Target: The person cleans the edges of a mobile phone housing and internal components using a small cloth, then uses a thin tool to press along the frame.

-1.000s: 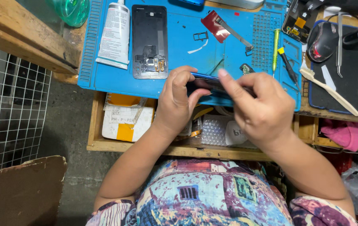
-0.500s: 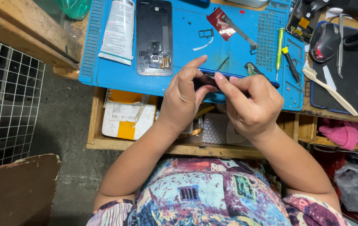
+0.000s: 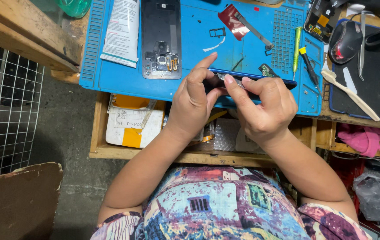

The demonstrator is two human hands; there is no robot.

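A: Both hands at the near edge of the blue mat (image 3: pixel 199 86). What do they hold?

B: A dark, thin phone body (image 3: pixel 265 78), seen almost edge-on. Left hand (image 3: pixel 194 100) has its fingers (image 3: pixel 199 73) curled tight round the left end; right hand (image 3: pixel 265 106) pinches the middle, fingers closed on it. Only the blue-rimmed edge running right shows. The rest sits behind knuckles.

A: Anything between the thumbs?

B: A small pale glint there, too small to tell what it is. Whether it is a tool or part of the phone, cannot tell.

A: Where is the phone against the mat?

B: Held over the mat's near edge, above the open wooden drawer (image 3: pixel 96 133). Touching the mat or lifted clear, cannot tell from this angle.

A: Surroundings?

B: On the mat: an opened phone frame (image 3: pixel 161 38), top cut off by the picture edge; a white tube (image 3: pixel 121 31), also cut off; a red sheet (image 3: pixel 231 20) with a metal strip across it; a green-handled screwdriver (image 3: pixel 297 46). Right of the mat, a black mat (image 3: pixel 376 95) with a pale brush (image 3: pixel 352 95), tweezers (image 3: pixel 362 44) and a computer mouse (image 3: pixel 345 40). Drawer contents are half hidden under the forearms; a white and orange box (image 3: pixel 132 122) shows. Pink cloth (image 3: pixel 363 138) at far right.
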